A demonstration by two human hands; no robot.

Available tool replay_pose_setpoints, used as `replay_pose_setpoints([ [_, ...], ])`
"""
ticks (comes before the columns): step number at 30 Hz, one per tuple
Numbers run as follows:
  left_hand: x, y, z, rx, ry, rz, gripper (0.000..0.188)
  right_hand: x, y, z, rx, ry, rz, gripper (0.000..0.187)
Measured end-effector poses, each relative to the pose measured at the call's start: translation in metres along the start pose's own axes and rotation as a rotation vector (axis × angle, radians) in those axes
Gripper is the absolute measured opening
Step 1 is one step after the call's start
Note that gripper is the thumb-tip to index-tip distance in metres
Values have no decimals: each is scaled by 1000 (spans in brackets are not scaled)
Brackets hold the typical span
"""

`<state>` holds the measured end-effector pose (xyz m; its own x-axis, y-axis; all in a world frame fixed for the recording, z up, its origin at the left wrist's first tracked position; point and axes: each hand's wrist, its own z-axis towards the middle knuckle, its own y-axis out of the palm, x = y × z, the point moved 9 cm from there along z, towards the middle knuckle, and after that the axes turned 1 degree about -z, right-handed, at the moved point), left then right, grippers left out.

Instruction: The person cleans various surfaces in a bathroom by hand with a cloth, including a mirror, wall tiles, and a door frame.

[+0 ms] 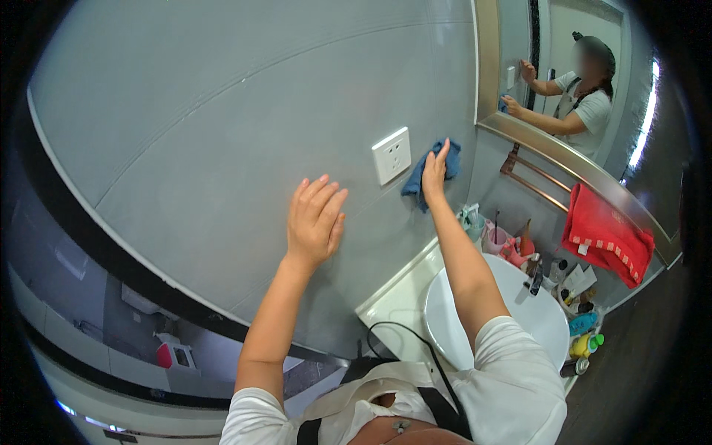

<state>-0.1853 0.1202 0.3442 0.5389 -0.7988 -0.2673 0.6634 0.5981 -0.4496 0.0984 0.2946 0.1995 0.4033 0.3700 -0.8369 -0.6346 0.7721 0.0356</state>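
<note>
A crumpled blue cloth (417, 181) is pressed to the grey tiled wall (297, 96) under my right hand (434, 175), just right of a white wall socket (391, 155). The thumb points up over the cloth, and the other fingers are mostly hidden against it. My left hand (314, 222) is raised at the wall, left of and below the socket, its fingers stretched out and holding nothing. From this view I cannot tell whether its fingertips touch the tiles.
Below my right arm is a white washbasin (538, 319) with a dark tap (536, 278). Cups, brushes and several bottles (586, 344) crowd the counter's back and right. A red towel (604, 233) hangs beneath a framed mirror (489, 119). A black cable (423, 337) crosses the counter's near left.
</note>
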Motion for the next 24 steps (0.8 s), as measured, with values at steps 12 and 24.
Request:
replay_pose_setpoints([
  [12, 9, 34, 33, 125, 93, -2, 27, -269, 36, -13, -342, -1185, 31, 50],
  [24, 7, 75, 49, -27, 87, 164, 29, -103, -25, 221, 165, -639, 17, 55],
])
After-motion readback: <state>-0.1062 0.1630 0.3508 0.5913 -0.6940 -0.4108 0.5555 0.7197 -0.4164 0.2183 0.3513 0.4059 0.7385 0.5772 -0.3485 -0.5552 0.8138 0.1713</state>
